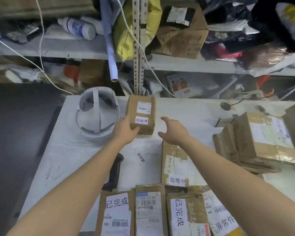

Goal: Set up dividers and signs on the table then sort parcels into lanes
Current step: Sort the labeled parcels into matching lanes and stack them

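A small brown parcel [141, 114] with a white shipping label and a white sign sticker stands at the far middle of the white table [61, 150]. My left hand [125, 132] grips its near left corner. My right hand [174, 131] hovers open just right of the parcel, apart from it. Below my right wrist lies a flat parcel [173, 166] with a white sign at its near end. Several labelled parcels [150, 212] lie side by side along the near edge.
A white headset [96, 114] rests left of the held parcel. A black handheld scanner [115, 171] lies under my left forearm. A stack of taped boxes [260, 140] fills the right side. Cluttered shelves [143, 57] rise behind the table.
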### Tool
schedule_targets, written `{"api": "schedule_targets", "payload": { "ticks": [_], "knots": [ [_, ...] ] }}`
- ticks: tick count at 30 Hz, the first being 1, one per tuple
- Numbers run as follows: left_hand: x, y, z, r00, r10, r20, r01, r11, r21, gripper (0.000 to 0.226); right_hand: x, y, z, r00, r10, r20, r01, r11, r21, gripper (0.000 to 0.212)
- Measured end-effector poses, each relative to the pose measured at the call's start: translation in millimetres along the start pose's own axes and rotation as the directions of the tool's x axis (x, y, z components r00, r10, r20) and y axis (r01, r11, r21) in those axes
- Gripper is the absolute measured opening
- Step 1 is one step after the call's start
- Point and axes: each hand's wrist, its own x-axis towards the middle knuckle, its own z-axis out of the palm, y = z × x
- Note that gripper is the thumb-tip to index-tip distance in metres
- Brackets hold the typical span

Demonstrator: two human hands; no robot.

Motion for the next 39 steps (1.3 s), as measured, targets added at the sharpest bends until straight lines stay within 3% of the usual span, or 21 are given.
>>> {"api": "schedule_targets", "payload": {
  "ticks": [3, 5, 8, 12, 16, 24, 32, 39],
  "knots": [
    [18.4, -7.9, 10.1, 0.999, -0.019, 0.029, 0.023, 0.991, -0.129, 0.051, 23.0, -8.7, 12.8, 0.995, 0.096, 0.02, -0.098, 0.96, 0.261, 0.077],
    [28.3, -11.9, 18.2, 0.999, -0.039, 0.011, 0.04, 0.989, -0.142, 0.052, 37.6, -14.6, 20.5, 0.981, 0.184, 0.069, -0.191, 0.809, 0.556, 0.082],
    [42.0, -16.0, 26.9, 0.993, -0.121, 0.007, 0.12, 0.982, -0.148, 0.055, 58.3, -20.9, 34.3, 0.966, 0.23, 0.115, -0.243, 0.667, 0.705, 0.074],
    [55.3, -20.3, 31.7, 0.983, -0.176, 0.053, 0.181, 0.978, -0.106, 0.06, 72.7, -25.7, 49.8, 0.962, 0.259, 0.084, -0.234, 0.625, 0.745, 0.053],
    [60.6, -18.5, 37.4, 0.984, -0.157, 0.083, 0.169, 0.969, -0.181, 0.065, 77.9, -24.7, 49.8, 0.954, 0.299, 0.01, -0.217, 0.668, 0.712, 0.032],
    [51.2, -2.2, 39.2, 0.99, -0.126, 0.061, 0.14, 0.929, -0.343, 0.065, 63.2, -9.5, 37.0, 0.945, 0.319, -0.079, -0.168, 0.677, 0.716, 0.049],
    [22.9, 58.7, 28.2, 0.991, -0.034, -0.129, -0.008, 0.951, -0.31, 0.053, 22.6, 12.1, -15.7, 0.922, 0.336, -0.193, -0.081, 0.654, 0.752, 0.041],
    [-34.6, 149.1, 37.6, 0.976, 0.062, -0.208, -0.127, 0.941, -0.315, 0.049, -52.4, 68.6, -72.1, 0.898, 0.328, -0.293, 0.002, 0.664, 0.748, 0.034]
  ]
}}
